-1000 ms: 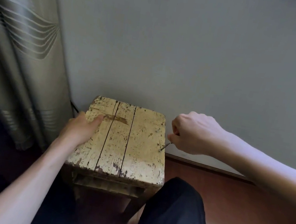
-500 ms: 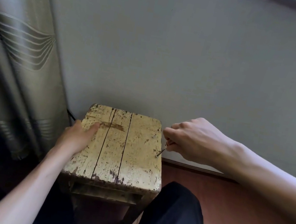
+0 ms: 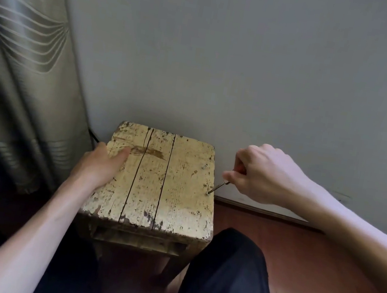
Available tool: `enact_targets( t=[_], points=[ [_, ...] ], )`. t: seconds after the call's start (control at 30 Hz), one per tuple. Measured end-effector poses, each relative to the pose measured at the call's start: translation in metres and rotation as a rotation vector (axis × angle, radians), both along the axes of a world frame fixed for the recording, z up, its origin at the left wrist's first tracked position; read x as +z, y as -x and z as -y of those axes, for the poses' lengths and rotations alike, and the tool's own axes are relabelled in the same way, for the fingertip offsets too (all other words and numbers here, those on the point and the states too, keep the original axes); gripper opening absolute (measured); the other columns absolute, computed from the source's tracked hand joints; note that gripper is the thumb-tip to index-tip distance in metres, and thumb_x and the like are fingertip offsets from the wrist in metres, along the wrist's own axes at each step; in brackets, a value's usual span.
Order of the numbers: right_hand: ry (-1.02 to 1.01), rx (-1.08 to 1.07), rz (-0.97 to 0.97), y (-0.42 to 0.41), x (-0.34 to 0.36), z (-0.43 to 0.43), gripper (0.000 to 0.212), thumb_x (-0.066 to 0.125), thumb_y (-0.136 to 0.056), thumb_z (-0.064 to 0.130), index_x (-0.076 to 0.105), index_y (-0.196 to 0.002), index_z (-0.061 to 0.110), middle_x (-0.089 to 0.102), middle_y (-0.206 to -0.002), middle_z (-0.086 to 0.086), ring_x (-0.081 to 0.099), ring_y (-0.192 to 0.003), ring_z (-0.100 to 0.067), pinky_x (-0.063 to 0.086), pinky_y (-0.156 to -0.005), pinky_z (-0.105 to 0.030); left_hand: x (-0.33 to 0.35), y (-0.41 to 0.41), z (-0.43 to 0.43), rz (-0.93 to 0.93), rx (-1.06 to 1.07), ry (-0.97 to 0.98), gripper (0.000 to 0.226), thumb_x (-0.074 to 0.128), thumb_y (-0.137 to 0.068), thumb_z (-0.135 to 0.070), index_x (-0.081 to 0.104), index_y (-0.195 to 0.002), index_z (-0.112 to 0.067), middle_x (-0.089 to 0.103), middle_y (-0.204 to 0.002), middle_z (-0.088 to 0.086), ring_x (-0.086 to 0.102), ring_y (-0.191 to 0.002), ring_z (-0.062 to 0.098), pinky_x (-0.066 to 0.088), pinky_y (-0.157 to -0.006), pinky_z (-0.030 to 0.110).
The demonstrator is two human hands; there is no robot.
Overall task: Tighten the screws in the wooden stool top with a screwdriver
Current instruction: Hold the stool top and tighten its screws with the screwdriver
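Note:
A worn wooden stool (image 3: 174,194) with flaking pale-yellow paint stands against the wall. My left hand (image 3: 100,167) rests on its left edge, thumb flat on the top. My right hand (image 3: 261,176) grips a screwdriver (image 3: 219,187), whose handle is mostly hidden in my fist. Its thin metal shaft slants down-left, and the tip sits on a screw (image 3: 208,193) near the stool's right edge. Another screw (image 3: 204,166) shows farther back on the same plank.
A grey wall (image 3: 250,66) rises right behind the stool. A striped curtain (image 3: 22,68) hangs at the left. The reddish wooden floor (image 3: 295,263) lies to the right, and my dark-trousered knee (image 3: 224,278) is in front of the stool.
The view has shifted slightly. My right hand has turned on the screwdriver while its tip stays at the screw. My left hand stays on the stool.

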State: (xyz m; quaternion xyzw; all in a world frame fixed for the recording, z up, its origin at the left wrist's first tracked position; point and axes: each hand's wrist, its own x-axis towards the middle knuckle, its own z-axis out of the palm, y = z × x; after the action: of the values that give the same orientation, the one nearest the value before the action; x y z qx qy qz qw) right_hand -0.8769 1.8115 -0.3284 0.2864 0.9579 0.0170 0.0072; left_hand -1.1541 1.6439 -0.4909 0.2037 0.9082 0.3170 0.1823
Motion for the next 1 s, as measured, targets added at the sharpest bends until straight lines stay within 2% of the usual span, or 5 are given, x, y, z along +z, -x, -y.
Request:
enact_targets(
  t=[0.2, 0.33, 0.63, 0.8, 1.0],
  points=[
    [-0.055, -0.018, 0.066, 0.012, 0.004, 0.018, 0.029, 0.058, -0.099, 0.047, 0.06, -0.097, 0.019, 0.06, -0.086, -0.002, 0.058, -0.077, -0.03, 0.041, -0.065, -0.034, 0.008, -0.005, 0.002, 0.02, -0.003, 0.001, 0.1, 0.036, -0.091, -0.083, 0.025, -0.161, -0.012, 0.037, -0.162, 0.018, 0.043, -0.143, 0.039, 0.042, -0.108, 0.05],
    [-0.09, 0.177, 0.178, 0.007, 0.01, 0.023, 0.019, 0.051, -0.102, 0.036, 0.046, -0.115, 0.023, 0.072, -0.105, 0.002, 0.07, -0.086, -0.029, 0.059, -0.074, -0.041, 0.01, -0.007, 0.003, 0.022, -0.009, 0.002, 0.099, 0.036, -0.093, -0.081, 0.024, -0.161, -0.011, 0.035, -0.163, 0.018, 0.039, -0.146, 0.038, 0.04, -0.11, 0.05],
    [-0.302, 0.486, 0.194, 0.0, 0.015, 0.002, 0.016, 0.049, -0.109, 0.042, 0.054, -0.115, 0.028, 0.042, -0.094, 0.012, 0.052, -0.076, -0.015, 0.036, -0.058, -0.03, 0.007, -0.005, 0.003, 0.012, -0.004, -0.001, 0.101, 0.036, -0.092, -0.082, 0.023, -0.161, -0.01, 0.036, -0.163, 0.017, 0.038, -0.147, 0.038, 0.04, -0.11, 0.049],
    [-0.314, 0.539, 0.201, -0.001, 0.013, -0.003, 0.024, 0.037, -0.112, 0.047, 0.05, -0.114, 0.027, 0.052, -0.101, 0.011, 0.062, -0.093, -0.014, 0.04, -0.061, -0.03, 0.004, -0.003, 0.002, 0.008, -0.007, -0.004, 0.099, 0.037, -0.092, -0.081, 0.027, -0.16, -0.01, 0.04, -0.16, 0.016, 0.042, -0.144, 0.037, 0.043, -0.107, 0.048],
    [-0.337, 0.522, 0.163, -0.003, 0.013, -0.003, 0.021, 0.05, -0.105, 0.043, 0.059, -0.099, 0.024, 0.067, -0.09, 0.009, 0.07, -0.073, -0.024, 0.038, -0.053, -0.03, 0.001, -0.001, 0.001, -0.006, -0.004, 0.009, 0.099, 0.036, -0.091, -0.083, 0.03, -0.158, -0.011, 0.044, -0.157, 0.017, 0.046, -0.14, 0.038, 0.045, -0.103, 0.047]
  ],
)
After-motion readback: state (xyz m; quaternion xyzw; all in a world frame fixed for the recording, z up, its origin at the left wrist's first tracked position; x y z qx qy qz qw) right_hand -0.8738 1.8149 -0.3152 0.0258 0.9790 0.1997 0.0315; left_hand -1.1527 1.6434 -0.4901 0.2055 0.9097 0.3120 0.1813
